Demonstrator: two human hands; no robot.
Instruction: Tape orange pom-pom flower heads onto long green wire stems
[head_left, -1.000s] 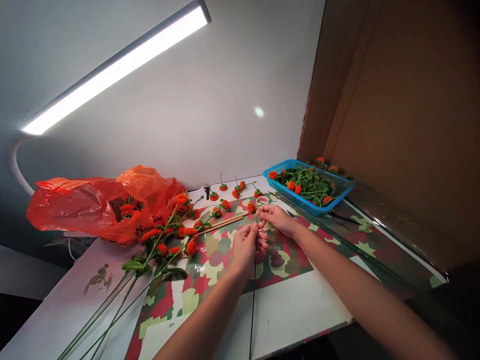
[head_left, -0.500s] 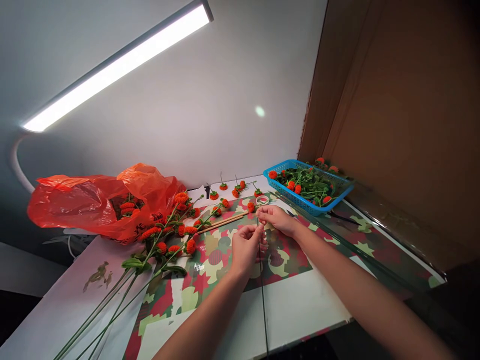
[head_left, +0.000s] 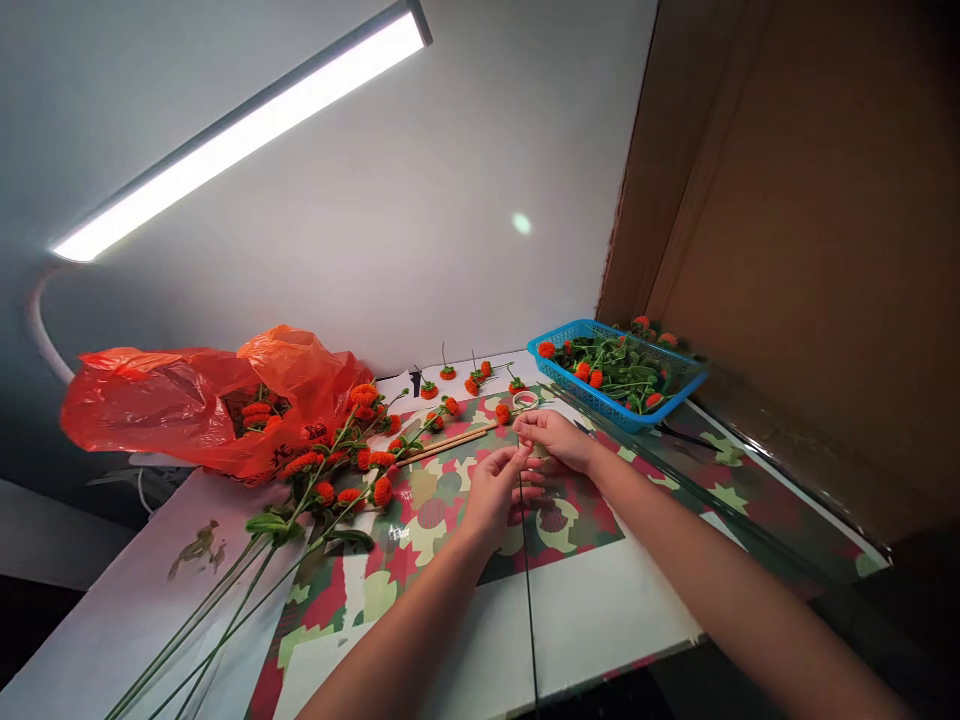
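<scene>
A long thin dark wire stem (head_left: pixel 528 590) runs from between my hands down past the near table edge. My left hand (head_left: pixel 495 490) pinches it between thumb and index finger, its other fingers loosely spread. Just above, my right hand (head_left: pixel 551 437) is closed in a pinch at the stem's upper end, near a small orange flower head (head_left: pixel 502 413). What exactly sits between the right fingertips is too small to make out. Behind that hand lies a roll of tape (head_left: pixel 525 399).
On the left, long-stemmed orange flowers (head_left: pixel 322 490) lie beside a red plastic bag (head_left: pixel 165 400). A blue basket (head_left: pixel 637 415) of leaves and flowers stands back right, with green stems (head_left: pixel 645 455) alongside. Wooden sticks (head_left: pixel 446 445) and small flower heads (head_left: pixel 448 373) lie behind my hands. A lamp (head_left: pixel 247 130) hangs above.
My left hand's fingers have spread slightly, and both hands have shifted very little. The stem stays between them, and the other things lie as before.
</scene>
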